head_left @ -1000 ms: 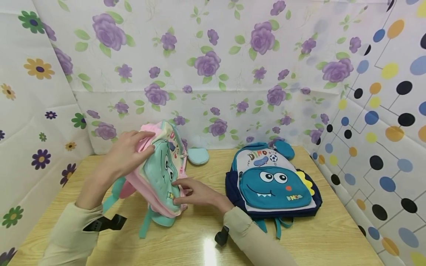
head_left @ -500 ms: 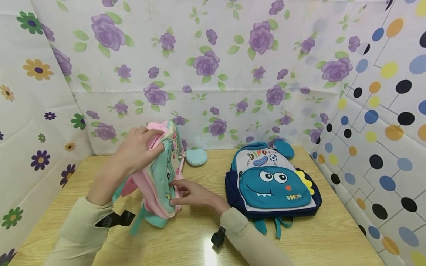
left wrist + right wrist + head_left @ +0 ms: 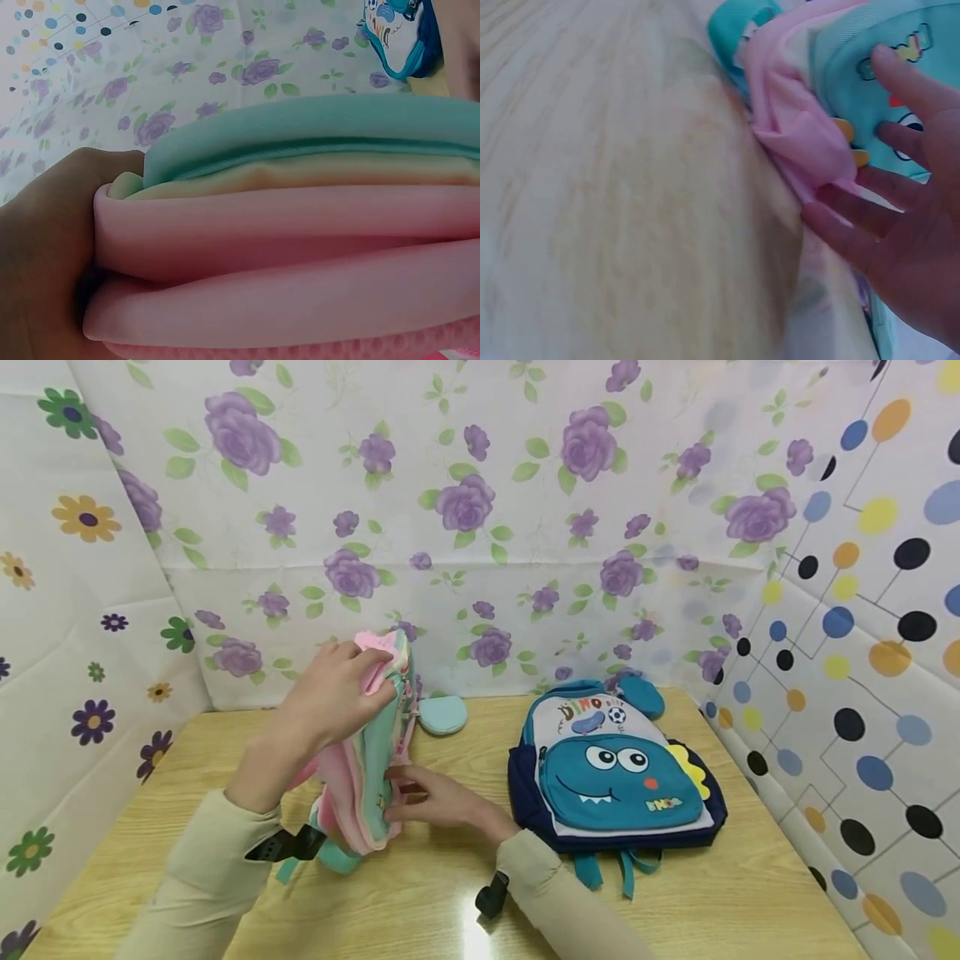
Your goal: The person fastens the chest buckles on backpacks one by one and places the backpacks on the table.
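Note:
A pink and mint-green child's backpack (image 3: pixel 377 760) stands on edge at the left of the table, its printed front turned toward the right. My left hand (image 3: pixel 337 693) grips its upper part, thumb on the green front side and fingers over the pink side. In the left wrist view the hand (image 3: pixel 52 232) wraps around the end of the pink and green layers. My right hand (image 3: pixel 438 797) rests against the lower front with fingers spread and fairly straight, as the right wrist view also shows on the green pocket (image 3: pixel 900 82). The backpack's back is mostly hidden.
A blue and white dinosaur backpack (image 3: pixel 622 777) lies face up at the right of the table (image 3: pixel 480 877). A small light-blue pouch (image 3: pixel 442 715) lies behind the pink backpack. Flowered cloth (image 3: pixel 465 510) hangs behind, and dotted cloth (image 3: pixel 847 693) hangs at the right.
My left hand has moved right with the top of the pink backpack, turning it so its front faces further right. The right hand has stayed nearly in place against its front.

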`<state>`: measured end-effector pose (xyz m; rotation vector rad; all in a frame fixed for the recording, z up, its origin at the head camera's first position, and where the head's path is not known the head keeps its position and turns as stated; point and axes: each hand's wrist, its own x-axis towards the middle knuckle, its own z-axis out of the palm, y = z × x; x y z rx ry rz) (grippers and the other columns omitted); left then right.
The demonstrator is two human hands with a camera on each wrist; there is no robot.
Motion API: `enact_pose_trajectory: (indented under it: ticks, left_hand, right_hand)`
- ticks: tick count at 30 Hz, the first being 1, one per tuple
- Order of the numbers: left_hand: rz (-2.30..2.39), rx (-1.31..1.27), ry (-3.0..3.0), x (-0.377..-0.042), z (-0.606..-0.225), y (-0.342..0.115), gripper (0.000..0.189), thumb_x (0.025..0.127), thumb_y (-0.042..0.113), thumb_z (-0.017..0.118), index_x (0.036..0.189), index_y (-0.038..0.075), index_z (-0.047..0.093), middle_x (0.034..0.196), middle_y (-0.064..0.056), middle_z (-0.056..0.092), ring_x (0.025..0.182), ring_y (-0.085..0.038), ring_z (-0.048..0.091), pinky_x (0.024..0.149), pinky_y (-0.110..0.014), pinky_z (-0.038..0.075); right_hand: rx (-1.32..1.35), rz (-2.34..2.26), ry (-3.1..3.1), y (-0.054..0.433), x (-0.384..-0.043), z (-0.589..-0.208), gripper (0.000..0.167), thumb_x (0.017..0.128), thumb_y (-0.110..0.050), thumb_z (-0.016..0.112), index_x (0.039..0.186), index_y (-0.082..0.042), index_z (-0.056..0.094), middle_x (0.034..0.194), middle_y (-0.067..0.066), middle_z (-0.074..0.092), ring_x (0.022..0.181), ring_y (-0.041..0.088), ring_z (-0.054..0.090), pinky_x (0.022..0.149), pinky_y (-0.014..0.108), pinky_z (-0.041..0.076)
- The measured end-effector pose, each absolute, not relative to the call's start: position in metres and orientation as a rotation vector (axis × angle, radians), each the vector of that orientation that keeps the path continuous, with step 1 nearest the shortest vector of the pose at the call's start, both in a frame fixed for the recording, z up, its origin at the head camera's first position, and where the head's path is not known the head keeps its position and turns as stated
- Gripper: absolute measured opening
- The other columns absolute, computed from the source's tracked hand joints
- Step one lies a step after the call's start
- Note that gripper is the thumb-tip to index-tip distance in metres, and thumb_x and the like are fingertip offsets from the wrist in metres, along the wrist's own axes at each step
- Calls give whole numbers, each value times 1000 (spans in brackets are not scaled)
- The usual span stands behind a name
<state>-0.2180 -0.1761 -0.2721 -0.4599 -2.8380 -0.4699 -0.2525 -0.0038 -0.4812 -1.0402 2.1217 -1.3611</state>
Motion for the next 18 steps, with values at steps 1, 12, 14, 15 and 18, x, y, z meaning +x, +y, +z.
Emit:
enact_pose_trajectory:
  ticks: [1,12,14,15,18]
  left_hand:
    - [-466,-466,-2835,-218,-272,-175,46,96,34,50,134,10,60,126,-18,58,116,-37,47,102,-53,37]
    - [-477,-451,-2841,-222,-275,-163,49,96,38,49,136,13,59,127,-17,57,113,-36,46,98,-52,40]
    - [-486,-449,-2845,-223,-275,-161,49,96,38,48,137,13,59,128,-18,56,114,-37,46,98,-52,40]
    - [-490,-447,-2846,-223,-275,-160,49,96,38,48,137,13,59,128,-18,56,115,-38,46,99,-52,40]
    - [-510,-436,-2842,-224,-276,-159,49,95,37,48,137,14,59,129,-17,56,117,-38,46,100,-52,39]
  right_hand:
    - [-1048,-1356,2135,-1,-253,-480,58,95,-28,69,147,-19,46,152,-1,45,135,22,50,106,31,47]
    - [-1049,-1407,2337,28,-261,-457,41,98,-30,64,136,-17,59,137,-1,60,124,25,61,98,37,52]
    - [-1050,-1454,2358,33,-261,-450,39,98,-32,65,134,-17,61,134,0,62,122,24,62,97,39,53]
    - [-1049,-1474,2372,36,-260,-447,38,98,-32,64,133,-18,61,133,0,63,121,23,62,96,39,53]
    - [-1061,-1545,2407,43,-259,-436,33,99,-32,63,130,-22,62,130,-1,64,118,20,63,93,37,53]
